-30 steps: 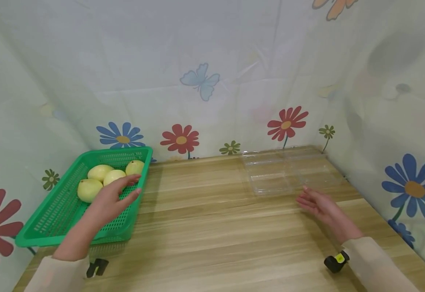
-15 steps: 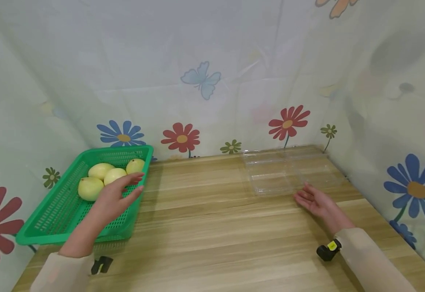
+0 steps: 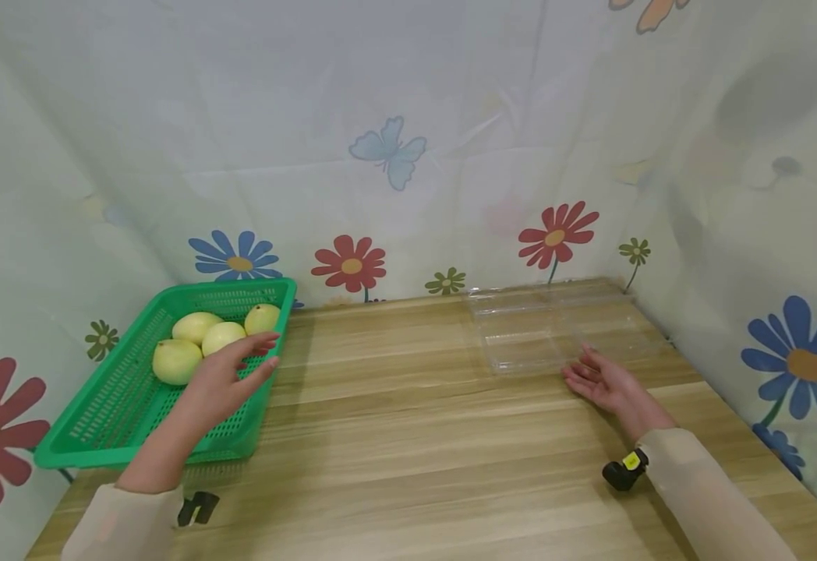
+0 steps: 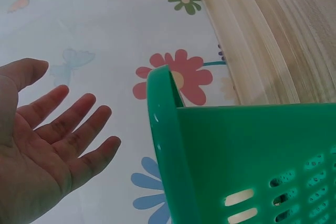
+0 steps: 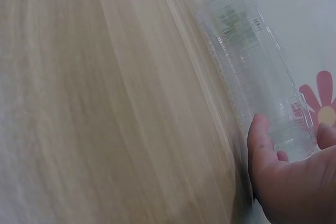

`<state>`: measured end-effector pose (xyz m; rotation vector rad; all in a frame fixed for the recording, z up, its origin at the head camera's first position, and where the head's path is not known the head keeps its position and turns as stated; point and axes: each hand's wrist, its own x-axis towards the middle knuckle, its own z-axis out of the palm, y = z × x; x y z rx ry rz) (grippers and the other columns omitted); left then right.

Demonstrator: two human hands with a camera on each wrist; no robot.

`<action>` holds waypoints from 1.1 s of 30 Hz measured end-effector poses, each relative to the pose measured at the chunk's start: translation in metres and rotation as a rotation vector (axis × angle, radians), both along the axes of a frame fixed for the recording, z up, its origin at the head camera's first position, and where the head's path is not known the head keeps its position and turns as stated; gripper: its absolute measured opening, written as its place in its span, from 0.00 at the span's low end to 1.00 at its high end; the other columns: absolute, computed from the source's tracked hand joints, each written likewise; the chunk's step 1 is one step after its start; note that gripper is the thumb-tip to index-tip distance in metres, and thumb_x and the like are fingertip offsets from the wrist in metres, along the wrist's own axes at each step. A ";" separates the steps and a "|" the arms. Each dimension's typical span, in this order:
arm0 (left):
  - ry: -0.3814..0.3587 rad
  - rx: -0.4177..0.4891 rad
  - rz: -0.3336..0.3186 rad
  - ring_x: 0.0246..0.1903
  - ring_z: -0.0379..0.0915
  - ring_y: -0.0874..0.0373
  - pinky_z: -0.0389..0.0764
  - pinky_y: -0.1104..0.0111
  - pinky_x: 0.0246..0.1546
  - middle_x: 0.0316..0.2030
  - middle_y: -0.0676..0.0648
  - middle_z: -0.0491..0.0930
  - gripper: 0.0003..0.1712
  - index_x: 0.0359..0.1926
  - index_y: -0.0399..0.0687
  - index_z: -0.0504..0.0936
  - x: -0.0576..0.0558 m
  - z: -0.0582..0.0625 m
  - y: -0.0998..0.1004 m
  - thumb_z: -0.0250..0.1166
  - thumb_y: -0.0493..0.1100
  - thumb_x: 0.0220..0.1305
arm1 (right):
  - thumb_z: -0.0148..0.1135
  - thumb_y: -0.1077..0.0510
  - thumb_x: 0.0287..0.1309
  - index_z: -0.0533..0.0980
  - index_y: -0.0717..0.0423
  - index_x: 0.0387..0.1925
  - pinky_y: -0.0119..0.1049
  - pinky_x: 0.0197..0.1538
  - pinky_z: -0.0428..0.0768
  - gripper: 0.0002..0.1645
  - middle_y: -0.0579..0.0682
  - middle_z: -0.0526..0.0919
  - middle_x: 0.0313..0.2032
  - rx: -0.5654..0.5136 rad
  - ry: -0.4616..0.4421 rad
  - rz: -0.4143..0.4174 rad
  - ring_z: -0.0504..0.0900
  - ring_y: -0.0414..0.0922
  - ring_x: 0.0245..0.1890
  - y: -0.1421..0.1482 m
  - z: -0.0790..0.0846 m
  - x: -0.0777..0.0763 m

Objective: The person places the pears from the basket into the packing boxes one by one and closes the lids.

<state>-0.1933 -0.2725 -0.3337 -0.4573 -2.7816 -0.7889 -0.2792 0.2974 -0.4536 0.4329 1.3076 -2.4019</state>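
Above the near right side of a green plastic basket [image 3: 254,421], my left hand [image 3: 222,382] hangs with fingers spread and nothing in it. Several pale yellow-green, pear-like fruits [image 3: 176,362] lie at the basket's far end. In the left wrist view the palm of the left hand [image 4: 47,166] faces the camera, beside the basket rim [image 4: 168,145]. My right hand [image 3: 612,389], loosely bent and holding nothing, is right at the near edge of a clear plastic clamshell box [image 3: 521,335]. In the right wrist view its fingertips overlap the clear box [image 5: 257,77].
The wood-grain table [image 3: 415,452] stretches between basket and box. A white flower-printed sheet [image 3: 415,78] stands behind and on both sides. Small black wrist devices [image 3: 624,470] show below the sleeves.
My right hand has shifted slightly left and closer to the clear box. The left hand stays almost still over the basket; the view has tilted a little.
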 end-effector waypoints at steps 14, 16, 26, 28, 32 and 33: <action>-0.016 0.009 -0.011 0.61 0.76 0.34 0.79 0.39 0.56 0.62 0.31 0.79 0.27 0.69 0.37 0.72 -0.003 -0.005 -0.003 0.57 0.47 0.78 | 0.52 0.54 0.75 0.76 0.53 0.32 0.32 0.44 0.88 0.14 0.49 0.83 0.31 -0.050 -0.022 -0.025 0.88 0.43 0.32 0.000 0.004 -0.002; -0.015 0.012 -0.010 0.61 0.76 0.34 0.79 0.39 0.56 0.62 0.31 0.79 0.26 0.69 0.37 0.72 -0.003 -0.005 -0.003 0.58 0.47 0.78 | 0.51 0.56 0.75 0.76 0.53 0.30 0.33 0.43 0.89 0.15 0.49 0.83 0.30 -0.078 -0.026 -0.032 0.89 0.44 0.32 0.000 0.005 -0.003; -0.021 0.020 -0.018 0.61 0.76 0.34 0.78 0.39 0.56 0.62 0.31 0.79 0.25 0.69 0.38 0.72 -0.004 -0.007 -0.003 0.58 0.44 0.77 | 0.48 0.60 0.76 0.78 0.57 0.25 0.37 0.41 0.90 0.21 0.52 0.84 0.25 -0.140 -0.036 -0.032 0.90 0.46 0.30 -0.002 0.010 -0.004; -0.026 0.022 -0.018 0.61 0.76 0.34 0.78 0.39 0.56 0.61 0.31 0.80 0.25 0.69 0.38 0.72 -0.004 -0.007 -0.003 0.58 0.44 0.77 | 0.45 0.61 0.77 0.78 0.57 0.25 0.38 0.41 0.90 0.23 0.52 0.85 0.25 -0.140 -0.033 -0.024 0.90 0.46 0.30 -0.003 0.010 -0.004; -0.024 0.028 -0.019 0.61 0.76 0.34 0.78 0.39 0.56 0.61 0.32 0.80 0.25 0.69 0.38 0.72 -0.003 -0.007 -0.003 0.58 0.43 0.77 | 0.44 0.62 0.77 0.76 0.57 0.26 0.39 0.41 0.90 0.22 0.53 0.86 0.25 -0.142 -0.024 -0.021 0.91 0.47 0.30 -0.006 0.011 -0.003; -0.022 0.029 -0.020 0.61 0.76 0.35 0.78 0.39 0.57 0.61 0.32 0.80 0.25 0.69 0.39 0.72 -0.003 -0.007 -0.003 0.58 0.44 0.77 | 0.45 0.62 0.77 0.76 0.57 0.26 0.40 0.41 0.90 0.21 0.53 0.87 0.25 -0.146 -0.023 -0.017 0.91 0.47 0.30 -0.007 0.011 -0.003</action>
